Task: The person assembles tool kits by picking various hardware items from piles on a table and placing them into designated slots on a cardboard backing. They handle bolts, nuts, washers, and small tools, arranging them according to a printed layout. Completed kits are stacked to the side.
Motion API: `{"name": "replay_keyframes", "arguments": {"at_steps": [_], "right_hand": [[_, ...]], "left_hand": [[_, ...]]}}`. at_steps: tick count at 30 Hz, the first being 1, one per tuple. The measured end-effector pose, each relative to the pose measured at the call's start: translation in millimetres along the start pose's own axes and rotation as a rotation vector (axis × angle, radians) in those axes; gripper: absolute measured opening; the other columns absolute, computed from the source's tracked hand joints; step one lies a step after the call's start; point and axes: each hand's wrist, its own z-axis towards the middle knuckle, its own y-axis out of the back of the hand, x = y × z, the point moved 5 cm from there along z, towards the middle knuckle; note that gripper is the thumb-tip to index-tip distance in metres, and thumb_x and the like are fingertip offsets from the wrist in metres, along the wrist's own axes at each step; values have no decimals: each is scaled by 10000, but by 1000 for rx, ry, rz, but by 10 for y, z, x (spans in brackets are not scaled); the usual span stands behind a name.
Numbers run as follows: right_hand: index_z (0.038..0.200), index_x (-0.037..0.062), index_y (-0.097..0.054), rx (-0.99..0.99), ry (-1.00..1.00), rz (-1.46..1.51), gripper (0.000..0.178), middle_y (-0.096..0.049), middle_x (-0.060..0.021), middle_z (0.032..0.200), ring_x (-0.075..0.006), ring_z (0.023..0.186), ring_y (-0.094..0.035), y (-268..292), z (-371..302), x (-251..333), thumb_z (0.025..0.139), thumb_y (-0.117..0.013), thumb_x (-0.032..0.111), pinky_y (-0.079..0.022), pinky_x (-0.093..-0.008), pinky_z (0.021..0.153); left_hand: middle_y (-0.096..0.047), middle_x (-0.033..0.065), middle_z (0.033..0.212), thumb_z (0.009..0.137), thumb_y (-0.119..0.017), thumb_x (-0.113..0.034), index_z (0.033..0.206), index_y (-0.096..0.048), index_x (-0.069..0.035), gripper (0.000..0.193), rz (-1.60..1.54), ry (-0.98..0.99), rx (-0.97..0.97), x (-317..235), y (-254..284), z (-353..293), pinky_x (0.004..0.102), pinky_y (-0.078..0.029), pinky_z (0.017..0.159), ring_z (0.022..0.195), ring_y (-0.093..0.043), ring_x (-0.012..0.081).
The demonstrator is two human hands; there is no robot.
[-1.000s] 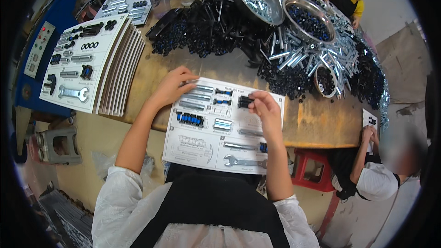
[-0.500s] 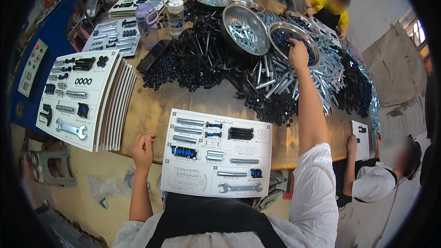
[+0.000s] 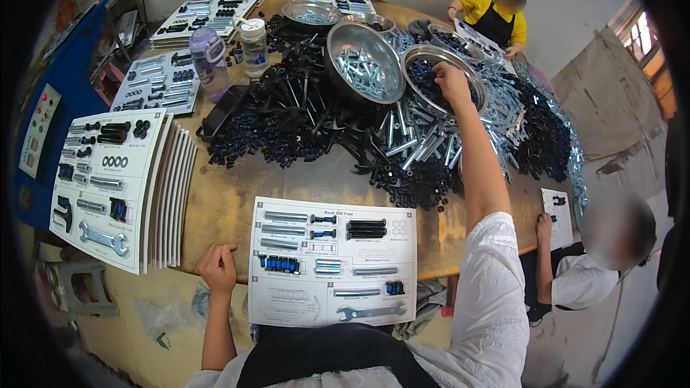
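Observation:
My right arm stretches out over the table, and my right hand [image 3: 453, 85] dips into a metal bowl [image 3: 477, 106] of small black and blue parts [image 3: 422, 75]. Its fingers are drawn together; whatever they pinch is hidden. My left hand [image 3: 217, 267] rests loosely curled at the near table edge, no object showing in it. Between my arms a printed card [image 3: 334, 259] lies partly over the table edge. On it are metal tubes, black bolts, blue-banded bolts and a wrench [image 3: 370, 312]. Some printed outlines at its right and lower left bear no parts.
Beside the bowl, another bowl [image 3: 365, 63] holds silver pins. Heaps of black parts [image 3: 287, 100] and silver tubes [image 3: 424, 145] cover the middle. Stacked cards [image 3: 108, 187] stand left, near a purple bottle [image 3: 208, 65] and a clear jar [image 3: 254, 47]. Co-workers sit at the far side and right.
My view has shifted, so the table sits lower in it. My right hand stays in the bowl. The co-worker opposite has brought both hands down over a card.

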Motion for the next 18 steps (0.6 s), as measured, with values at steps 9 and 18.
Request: {"name": "replay_keyframes", "arguments": {"at_steps": [9, 18], "right_hand": [[1040, 92, -737, 19, -6, -80, 253, -716, -146, 987, -334, 945, -693, -153, 44, 44, 813, -783, 195, -551, -429, 854], [1027, 140, -765, -58, 115, -120, 215, -703, -126, 998, -331, 972, -680, 21, -10, 267, 817, -735, 105, -536, -423, 869]], "left_hand": [[-579, 99, 644, 929, -582, -42, 762, -685, -21, 197, 1, -4, -45, 61, -9, -39, 377, -387, 509, 547, -535, 267], [-542, 99, 621, 932, -580, -58, 735, -678, -43, 220, 62, 0, -61, 133, -11, -72, 392, -364, 502, 531, -510, 268]]}}
